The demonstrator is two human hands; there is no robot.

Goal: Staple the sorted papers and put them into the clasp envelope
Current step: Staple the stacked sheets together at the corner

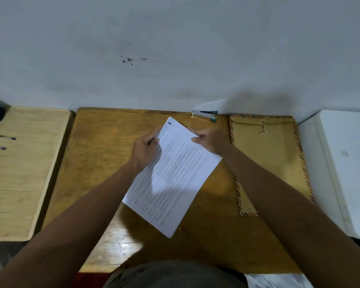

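Observation:
A stack of printed white papers (173, 179) lies tilted over the middle of the brown wooden desk (104, 146), its top corner pointing toward the wall. My left hand (144, 149) grips the stack's upper left edge. My right hand (209, 140) pinches the upper right edge. A silver and teal stapler (205, 115) rests by the wall just beyond the papers, touched by neither hand. The brown clasp envelope (268, 154), with a striped border and string clasp, lies flat on the desk's right side, partly under my right forearm.
A lighter wooden table (19, 173) stands to the left with two blue pens (0, 140) on it. A white surface (345, 163) borders the desk on the right. A grey wall closes the desk's far edge.

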